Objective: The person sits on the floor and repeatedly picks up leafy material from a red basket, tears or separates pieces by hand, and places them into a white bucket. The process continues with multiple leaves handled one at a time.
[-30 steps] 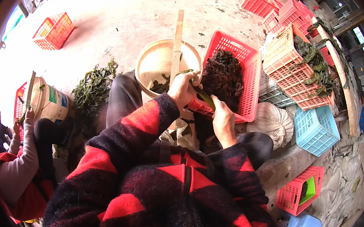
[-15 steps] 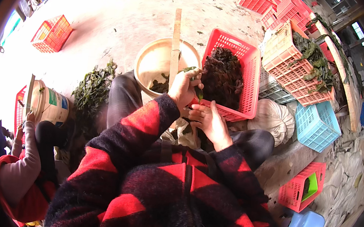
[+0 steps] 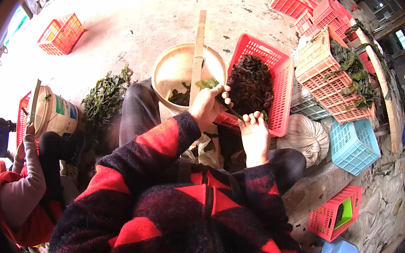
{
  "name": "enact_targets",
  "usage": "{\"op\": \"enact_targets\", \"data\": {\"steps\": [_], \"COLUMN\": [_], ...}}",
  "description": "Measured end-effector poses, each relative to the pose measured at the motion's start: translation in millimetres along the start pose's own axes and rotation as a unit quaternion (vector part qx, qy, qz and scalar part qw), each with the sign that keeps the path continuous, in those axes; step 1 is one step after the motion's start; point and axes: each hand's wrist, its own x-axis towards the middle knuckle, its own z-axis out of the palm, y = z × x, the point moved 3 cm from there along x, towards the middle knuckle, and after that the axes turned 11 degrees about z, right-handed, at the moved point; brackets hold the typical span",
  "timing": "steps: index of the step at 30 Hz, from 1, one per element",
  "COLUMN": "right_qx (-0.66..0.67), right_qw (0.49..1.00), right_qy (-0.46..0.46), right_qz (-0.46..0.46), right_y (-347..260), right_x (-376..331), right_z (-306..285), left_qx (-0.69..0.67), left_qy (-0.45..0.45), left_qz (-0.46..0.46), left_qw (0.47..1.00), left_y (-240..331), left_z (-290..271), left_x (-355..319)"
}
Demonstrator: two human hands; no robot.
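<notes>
A green strand of seaweed [image 3: 234, 112] stretches between my two hands, above the near edge of a red plastic basket. My left hand [image 3: 206, 108] is closed around the strand, and a leafy bit sticks out above its fingers. Fingers bent, my right hand [image 3: 254, 138] pinches the strand's other end. Just beyond my left hand stands a round cream bucket [image 3: 161, 63] with a little seaweed inside. A narrow wooden slat [image 3: 201, 32] lies across its rim. Dark seaweed [image 3: 250, 82] fills much of the red basket [image 3: 284, 80].
Left of my knee lies a seaweed heap [image 3: 107, 92]. A co-worker's arm [image 3: 35, 170] reaches to another bucket [image 3: 58, 114]. At right are stacked crates [image 3: 321, 75] with seaweed, a tied white sack [image 3: 304, 139] and a blue crate [image 3: 355, 147]. Another red crate [image 3: 60, 33] stands far left.
My right hand has gone from spread fingers to a pinch on the strand and shifted right. The strand is now drawn out between both hands. My left hand has moved slightly right.
</notes>
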Motion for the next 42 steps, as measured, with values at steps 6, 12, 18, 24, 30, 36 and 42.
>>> {"op": "enact_targets", "data": {"steps": [6, 12, 18, 24, 30, 36, 42], "right_qx": [-0.049, 0.022, 0.038, 0.008, -0.162, -0.638, -0.731], "right_qw": [0.998, 0.999, 0.993, 0.992, 0.967, 0.707, 0.598], "right_qy": [0.031, 0.013, 0.102, 0.114, 0.177, 0.138, -0.106], "right_qz": [-0.035, -0.024, -0.053, -0.046, -0.089, -0.273, -0.311], "right_y": [1, -10, -23, -3, 7, -18, -21], "right_x": [-7, 0, 21, 19, 2, 5, 32], "right_z": [4, -1, -31, -41, -20, 26, 52], "left_qx": [-0.106, 0.061, 0.078, 0.054, 0.173, 0.25, 0.353], "left_qy": [0.088, 0.078, 0.064, -0.032, 0.027, -0.037, -0.258], "left_qz": [-0.049, -0.071, -0.241, -0.23, -0.11, -0.065, 0.017], "left_qw": [0.989, 0.993, 0.965, 0.971, 0.979, 0.965, 0.899], "left_y": [1, -29, -66, -83, -67, -54, -35], "left_z": [-5, -11, -29, -17, -15, -17, -11], "left_x": [31, 63, 24, -2, 6, 8, 5]}}
